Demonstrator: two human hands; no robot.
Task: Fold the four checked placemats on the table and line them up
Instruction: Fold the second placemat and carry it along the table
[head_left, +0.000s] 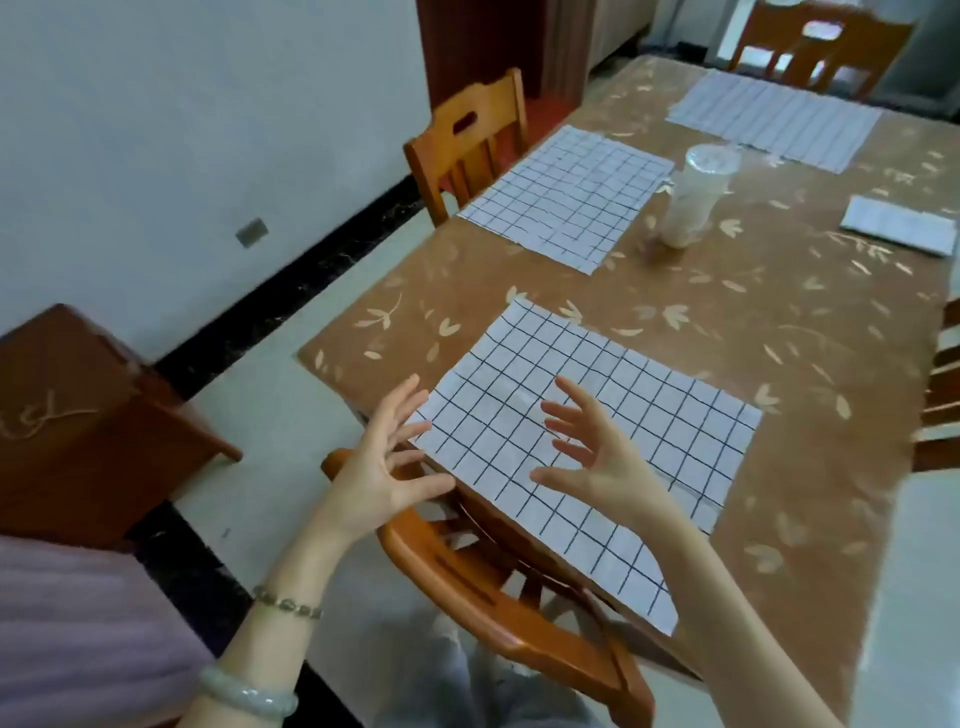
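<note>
A white placemat with a dark check (613, 415) lies flat at the table's near edge, its near corner hanging over. My left hand (384, 457) hovers with fingers spread at its left corner. My right hand (592, 452) hovers above the mat, fingers spread too. Neither holds anything. A second flat placemat (566, 195) lies further along the left side. A third flat one (774, 119) is at the far end. A small folded placemat (898, 224) rests at the right.
A clear plastic cup stack (693, 195) stands mid-table between the mats. The table (779, 322) has a brown leaf-pattern cover. A wooden chair (498, 597) is pushed in below my hands; others stand at the left (467, 140), far end (821, 47) and right edge (943, 395).
</note>
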